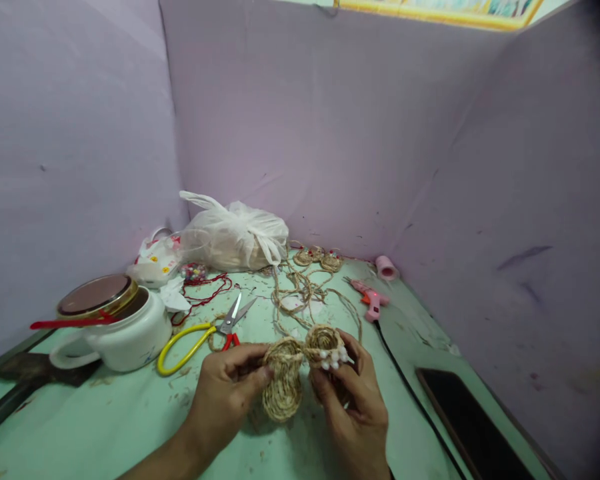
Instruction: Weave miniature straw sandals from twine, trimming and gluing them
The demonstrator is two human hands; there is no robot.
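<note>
My left hand pinches a small slipper woven from jute rope between thumb and fingers, its sole hanging downward. In my right hand is a second small woven jute slipper, its open end facing up. A cluster of white beads sits on the near side of that second slipper. Both slippers are side by side, very close together above the table; whether they touch is hard to tell. My right fingers hide part of the second one. Loose jute cord lies tangled behind them.
Yellow-handled scissors lie blades apart at left, near a white enamel mug with a round lidded item and red stick on top. A pink glue gun, its black cable, and a phone are at right. Behind stands a tied plastic bag.
</note>
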